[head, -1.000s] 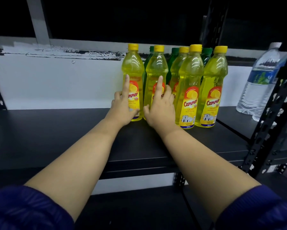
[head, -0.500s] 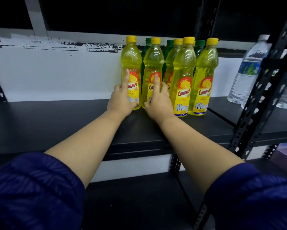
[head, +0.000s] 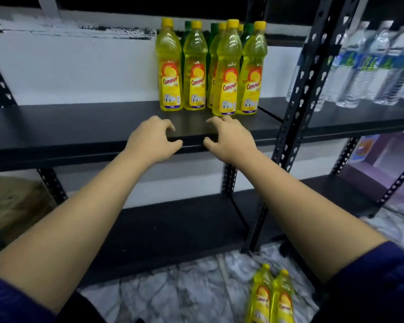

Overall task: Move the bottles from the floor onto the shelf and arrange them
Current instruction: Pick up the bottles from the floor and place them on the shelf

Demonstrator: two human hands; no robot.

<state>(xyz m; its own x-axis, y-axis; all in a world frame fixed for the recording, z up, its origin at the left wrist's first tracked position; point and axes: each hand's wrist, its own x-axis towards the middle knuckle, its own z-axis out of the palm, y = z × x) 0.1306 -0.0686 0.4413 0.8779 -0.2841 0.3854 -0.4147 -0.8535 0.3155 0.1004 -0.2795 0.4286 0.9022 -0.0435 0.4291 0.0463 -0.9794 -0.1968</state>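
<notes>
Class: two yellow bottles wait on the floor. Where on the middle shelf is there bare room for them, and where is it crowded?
Free: the shelf left of the yellow bottles, out to the left post, and the front strip by both hands. Crowded: the yellow cluster with green bottles behind, and the water bottles beyond the right post.

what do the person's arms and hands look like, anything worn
Both forearms are bare. Dark navy blue sleeves are pushed up near the elbows, showing at the bottom corners of the view. The left hand and right hand have no gloves; no rings or watch show.
</notes>
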